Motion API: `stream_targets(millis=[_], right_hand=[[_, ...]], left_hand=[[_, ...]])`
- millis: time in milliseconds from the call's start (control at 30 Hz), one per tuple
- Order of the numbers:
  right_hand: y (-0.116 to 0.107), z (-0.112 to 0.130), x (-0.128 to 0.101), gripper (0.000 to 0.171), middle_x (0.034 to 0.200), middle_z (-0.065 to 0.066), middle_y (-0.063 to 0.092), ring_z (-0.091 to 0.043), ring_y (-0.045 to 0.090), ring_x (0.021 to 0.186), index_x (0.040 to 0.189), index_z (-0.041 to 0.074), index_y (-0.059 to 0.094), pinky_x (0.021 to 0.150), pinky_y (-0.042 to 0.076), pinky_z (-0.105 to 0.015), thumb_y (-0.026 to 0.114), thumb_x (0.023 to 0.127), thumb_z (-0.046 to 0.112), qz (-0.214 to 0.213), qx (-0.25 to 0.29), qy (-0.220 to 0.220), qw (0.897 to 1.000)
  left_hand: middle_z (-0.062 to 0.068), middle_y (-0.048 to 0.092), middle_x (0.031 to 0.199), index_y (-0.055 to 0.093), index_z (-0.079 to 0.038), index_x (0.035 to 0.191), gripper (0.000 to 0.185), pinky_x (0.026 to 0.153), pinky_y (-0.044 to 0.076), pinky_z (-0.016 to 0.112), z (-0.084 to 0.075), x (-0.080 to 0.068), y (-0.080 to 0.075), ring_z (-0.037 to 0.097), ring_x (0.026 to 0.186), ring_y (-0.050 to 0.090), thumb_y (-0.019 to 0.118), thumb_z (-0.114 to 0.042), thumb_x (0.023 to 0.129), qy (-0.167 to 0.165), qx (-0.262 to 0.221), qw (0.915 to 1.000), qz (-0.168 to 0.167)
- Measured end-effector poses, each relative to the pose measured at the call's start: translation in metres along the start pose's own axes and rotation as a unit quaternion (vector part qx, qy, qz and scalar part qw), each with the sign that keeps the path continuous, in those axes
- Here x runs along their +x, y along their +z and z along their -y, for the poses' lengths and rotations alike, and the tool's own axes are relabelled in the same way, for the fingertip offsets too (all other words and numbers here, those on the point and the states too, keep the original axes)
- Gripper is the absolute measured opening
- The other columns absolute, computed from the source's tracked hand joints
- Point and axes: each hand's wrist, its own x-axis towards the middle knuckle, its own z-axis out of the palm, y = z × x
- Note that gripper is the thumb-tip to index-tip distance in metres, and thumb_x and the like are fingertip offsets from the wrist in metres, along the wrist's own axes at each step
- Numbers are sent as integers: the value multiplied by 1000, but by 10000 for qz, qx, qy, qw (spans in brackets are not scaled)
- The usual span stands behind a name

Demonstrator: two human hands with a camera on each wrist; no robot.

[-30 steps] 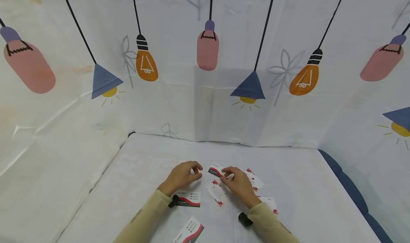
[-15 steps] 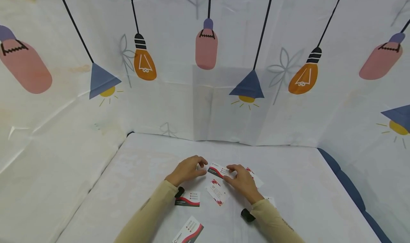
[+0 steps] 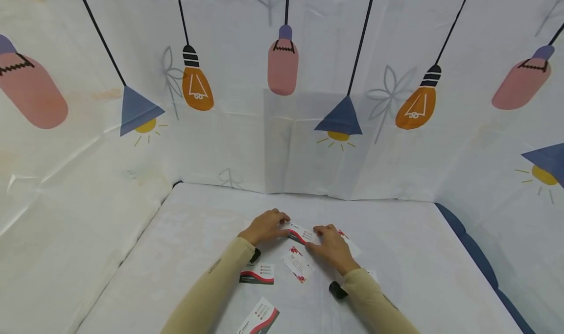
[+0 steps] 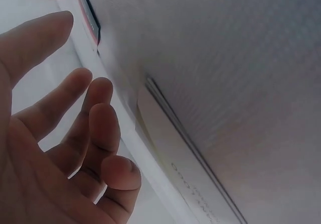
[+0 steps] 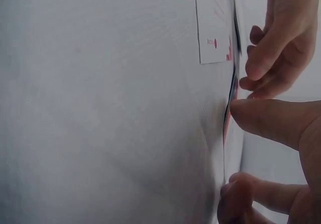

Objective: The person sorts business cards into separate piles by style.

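Note:
A white business card (image 3: 301, 233) with a red-and-dark wavy band lies near the middle of the white table. At its right end, my right hand (image 3: 331, 250) holds it between thumb and fingertips, which sit at opposite edges in the right wrist view. My left hand (image 3: 264, 227) reaches the card's left end, thumb and fingers curved and apart. From the left wrist view, that hand's fingers (image 4: 103, 128) are loosely bent with nothing between them. Just nearer lies a white card with red floral corners (image 3: 297, 264).
Two more wavy-band cards lie nearer: one by the left sleeve (image 3: 257, 274), one at the front (image 3: 259, 318). Another floral card (image 3: 351, 246) is partly behind the right hand. The right sleeve (image 3: 374, 295) mostly covers a further card. A lamp-printed sheet (image 3: 238, 143) walls the back.
My left hand has moved right and slightly away, up to the card's left end. My right hand has shifted slightly right, showing more of the card. The other cards stay put.

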Motion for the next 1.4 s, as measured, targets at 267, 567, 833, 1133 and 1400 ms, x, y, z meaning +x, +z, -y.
stream_targets(millis=[267,567,833,1133,1400], right_hand=[[3,-4,3,54,112,-9,57,-23,59,91,124,9,69,84,51,-46,84,81,39,21,-54,21,10000],[3,-4,4,52,113,-9,57,-23,58,92,122,11,69,86,50,-48,84,81,38,63,100,20,9999],[4,-6,4,51,108,-7,57,-21,55,87,121,12,66,81,49,-45,86,80,36,-9,275,30,9996],[3,-3,2,48,102,-4,58,-18,55,84,119,13,65,77,48,-42,86,81,32,-77,278,-156,9995],[2,-2,3,48,104,-4,59,-18,55,86,120,11,68,79,48,-43,86,80,30,-34,251,-265,9993]], left_hand=[[-2,60,106,68,-15,129,43,87,49,34,-2,8,3,13,91,54,75,-37,92,-144,213,9995,155],[-1,60,107,69,-19,129,42,87,49,35,0,10,3,13,94,57,76,-36,91,-164,72,9996,207],[0,63,108,68,-15,125,41,90,49,36,-2,11,4,15,97,58,79,-32,89,-100,-245,9996,116],[0,68,105,66,-15,125,40,90,49,37,-4,13,4,15,95,60,80,-23,89,-63,-542,9985,75],[0,65,106,70,-12,123,39,90,50,35,-5,9,5,14,95,59,81,-25,87,58,-287,9996,-32]])
